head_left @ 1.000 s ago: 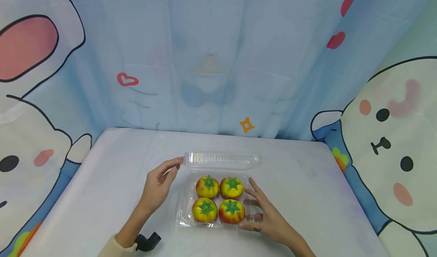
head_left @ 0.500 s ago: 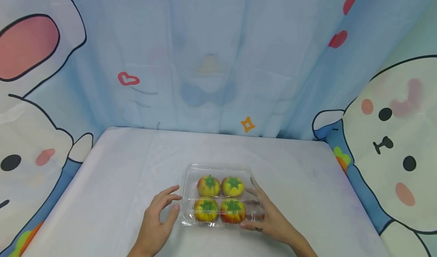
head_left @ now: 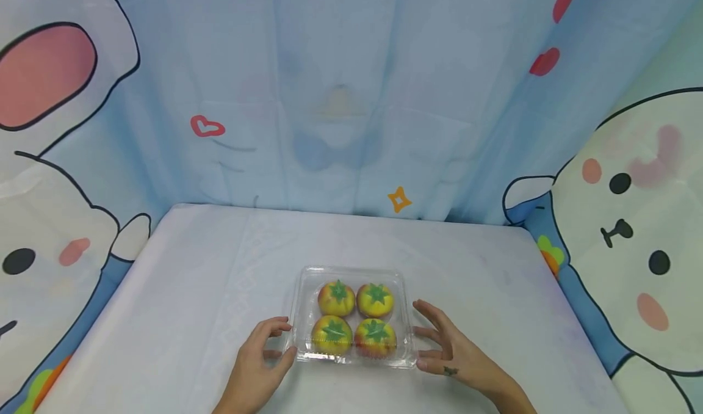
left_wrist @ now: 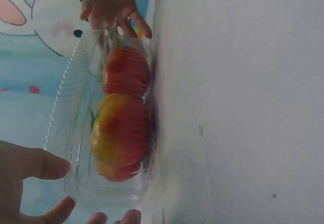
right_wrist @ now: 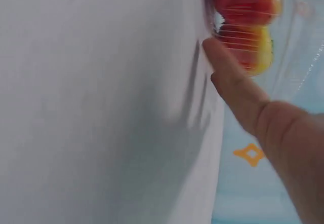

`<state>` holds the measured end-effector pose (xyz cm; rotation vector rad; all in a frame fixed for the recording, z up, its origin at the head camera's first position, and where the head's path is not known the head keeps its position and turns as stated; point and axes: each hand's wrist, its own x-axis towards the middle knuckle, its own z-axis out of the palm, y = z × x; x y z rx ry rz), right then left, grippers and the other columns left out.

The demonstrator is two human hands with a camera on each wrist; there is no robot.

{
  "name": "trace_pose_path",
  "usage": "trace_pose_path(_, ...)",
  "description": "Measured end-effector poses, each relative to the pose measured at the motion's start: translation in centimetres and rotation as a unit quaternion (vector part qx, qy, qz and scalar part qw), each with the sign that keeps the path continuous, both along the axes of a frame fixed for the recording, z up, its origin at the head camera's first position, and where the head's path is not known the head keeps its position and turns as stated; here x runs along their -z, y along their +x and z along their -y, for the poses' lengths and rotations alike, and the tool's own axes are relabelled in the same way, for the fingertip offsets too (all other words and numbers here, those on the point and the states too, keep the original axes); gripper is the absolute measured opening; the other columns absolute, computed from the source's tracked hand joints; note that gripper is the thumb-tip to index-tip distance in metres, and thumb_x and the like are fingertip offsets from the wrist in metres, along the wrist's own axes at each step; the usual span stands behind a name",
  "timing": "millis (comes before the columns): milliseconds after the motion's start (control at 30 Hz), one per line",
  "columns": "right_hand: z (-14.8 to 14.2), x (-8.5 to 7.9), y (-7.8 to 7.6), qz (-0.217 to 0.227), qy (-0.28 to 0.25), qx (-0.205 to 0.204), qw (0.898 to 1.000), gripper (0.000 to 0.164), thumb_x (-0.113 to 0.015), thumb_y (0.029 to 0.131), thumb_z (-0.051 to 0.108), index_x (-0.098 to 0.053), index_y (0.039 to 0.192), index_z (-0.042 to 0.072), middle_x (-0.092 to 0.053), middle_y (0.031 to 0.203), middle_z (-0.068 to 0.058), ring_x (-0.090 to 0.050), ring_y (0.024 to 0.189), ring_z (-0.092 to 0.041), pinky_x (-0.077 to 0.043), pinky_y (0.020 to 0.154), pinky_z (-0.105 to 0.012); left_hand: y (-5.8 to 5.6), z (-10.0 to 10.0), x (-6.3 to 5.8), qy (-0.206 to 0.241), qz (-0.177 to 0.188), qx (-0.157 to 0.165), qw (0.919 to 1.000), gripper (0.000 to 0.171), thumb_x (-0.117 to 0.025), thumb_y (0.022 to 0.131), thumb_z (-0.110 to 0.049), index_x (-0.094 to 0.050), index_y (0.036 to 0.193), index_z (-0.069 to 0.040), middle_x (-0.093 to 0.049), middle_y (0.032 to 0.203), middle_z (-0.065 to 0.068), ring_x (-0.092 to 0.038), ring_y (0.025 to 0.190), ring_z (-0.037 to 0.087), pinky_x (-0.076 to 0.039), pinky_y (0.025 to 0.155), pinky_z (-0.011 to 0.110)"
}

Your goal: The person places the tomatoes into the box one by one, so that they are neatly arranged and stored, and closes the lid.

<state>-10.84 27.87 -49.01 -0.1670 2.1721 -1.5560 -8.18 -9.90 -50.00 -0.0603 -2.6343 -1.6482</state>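
A clear plastic clamshell box (head_left: 351, 273) sits on the table with its lid folded down over it. Inside are several yellow-and-red fruits with green star-shaped tops, such as the near left fruit (head_left: 332, 334). At the box's left side my left hand (head_left: 255, 362) has its thumb by the near left corner; in the left wrist view the thumb (left_wrist: 48, 164) meets the lid's edge, with loosely bent fingers below. My right hand (head_left: 458, 353) is beside the right side, fingers relaxed and close to the wall; whether they touch it is hard to tell.
A white cloth (head_left: 209, 279) covers the table. Behind it hangs a blue curtain (head_left: 340, 66) printed with cartoon animals, reaching down to the table's back edge.
The lid has swung from open behind the fruits to folded over them. My left hand came toward me from the lid's far edge to the box's left side; the right hand shifted slightly right.
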Motion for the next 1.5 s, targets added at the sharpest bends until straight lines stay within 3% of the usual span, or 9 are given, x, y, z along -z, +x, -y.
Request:
trace_pose_path(100, 0.0, 0.2, 0.2, 0.017, 0.003, 0.007, 1.000, 0.083, -0.071, 0.102, 0.029, -0.023, 0.164, 0.004, -0.026, 0.170, -0.029, -0.057, 0.137, -0.043, -0.065, 0.096, -0.042, 0.0, 0.0, -0.1, -0.015, 0.043, -0.003, 0.9990, 0.043, -0.079, 0.094, -0.016, -0.061, 0.132, -0.013, -0.068, 0.135, 0.006, -0.066, 0.104, 0.017, -0.058, 0.072, 0.020)
trace_pose_path(167, 0.0, 0.4, 0.4, 0.042, -0.006, 0.009, 0.999, 0.074, -0.067, 0.105, 0.030, -0.029, 0.159, -0.003, -0.045, 0.157, -0.029, -0.065, 0.124, -0.030, -0.066, 0.090, -0.039, 0.0, 0.2, -0.2, -0.033, 0.074, 0.005, 0.9967, 0.041, -0.077, 0.096, -0.024, -0.061, 0.130, -0.010, -0.071, 0.127, 0.006, -0.064, 0.093, 0.010, -0.054, 0.068, 0.020)
trace_pose_path(267, -0.1, 0.9, 0.7, 0.083, -0.033, -0.006, 0.996, 0.061, -0.058, 0.110, 0.032, -0.038, 0.152, -0.008, -0.065, 0.133, -0.020, -0.070, 0.108, -0.023, -0.066, 0.081, -0.037, 0.0, 0.5, -0.2, -0.052, 0.104, 0.024, 0.9930, 0.029, -0.073, 0.099, -0.034, -0.067, 0.114, -0.010, -0.073, 0.103, 0.001, -0.061, 0.079, 0.006, -0.050, 0.067, 0.021)
trace_pose_path(367, 0.1, 1.2, 1.0, 0.111, -0.044, -0.025, 0.993, 0.048, -0.051, 0.112, 0.036, -0.051, 0.137, -0.005, -0.074, 0.113, -0.011, -0.071, 0.100, -0.023, -0.065, 0.078, -0.037, 0.0, 0.8, -0.1, -0.057, 0.118, 0.041, 0.9906, 0.027, -0.070, 0.101, -0.037, -0.069, 0.097, -0.011, -0.068, 0.082, -0.003, -0.057, 0.070, 0.005, -0.047, 0.064, 0.021)
trace_pose_path(567, 0.8, 1.5, 1.4, 0.144, -0.038, -0.035, 0.988, 0.047, -0.047, 0.113, 0.044, -0.065, 0.117, 0.001, -0.075, 0.100, -0.006, -0.071, 0.093, -0.021, -0.064, 0.080, -0.034, -0.2, 0.9, 0.4, -0.001, 0.138, 0.071, 0.9878, 0.032, -0.065, 0.104, -0.034, -0.065, 0.085, -0.008, -0.064, 0.070, 0.000, -0.050, 0.056, 0.005, -0.044, 0.052, 0.020)
trace_pose_path(867, 0.9, 2.0, 1.8, 0.147, -0.074, -0.036, 0.986, 0.045, -0.050, 0.112, 0.039, -0.067, 0.111, -0.003, -0.074, 0.092, -0.002, -0.072, 0.089, -0.019, -0.064, 0.078, -0.032, -0.9, 1.5, 0.8, 0.111, 0.200, 0.118, 0.9663, 0.038, -0.056, 0.109, -0.029, -0.061, 0.088, 0.003, -0.060, 0.073, 0.000, -0.047, 0.055, 0.007, -0.044, 0.048, 0.020)
trace_pose_path(1133, 0.6, 2.3, 2.0, 0.173, -0.151, -0.035, 0.973, 0.033, -0.049, 0.113, 0.033, -0.067, 0.107, 0.006, -0.074, 0.093, 0.004, -0.073, 0.087, -0.013, -0.063, 0.077, -0.028, -1.2, 1.5, 0.7, 0.140, 0.212, 0.134, 0.9579, 0.038, -0.054, 0.109, -0.024, -0.059, 0.092, 0.010, -0.057, 0.072, -0.004, -0.042, 0.053, 0.005, -0.039, 0.047, 0.016)
trace_pose_path(1500, 0.3, 2.4, 2.0, 0.162, -0.168, -0.053, 0.971, 0.029, -0.048, 0.114, 0.029, -0.069, 0.105, 0.011, -0.075, 0.095, 0.005, -0.072, 0.088, -0.012, -0.063, 0.077, -0.028, -1.2, 1.5, 1.2, 0.177, 0.215, 0.136, 0.9507, 0.042, -0.053, 0.110, -0.022, -0.054, 0.102, 0.020, -0.056, 0.073, -0.005, -0.041, 0.052, 0.005, -0.038, 0.047, 0.016)
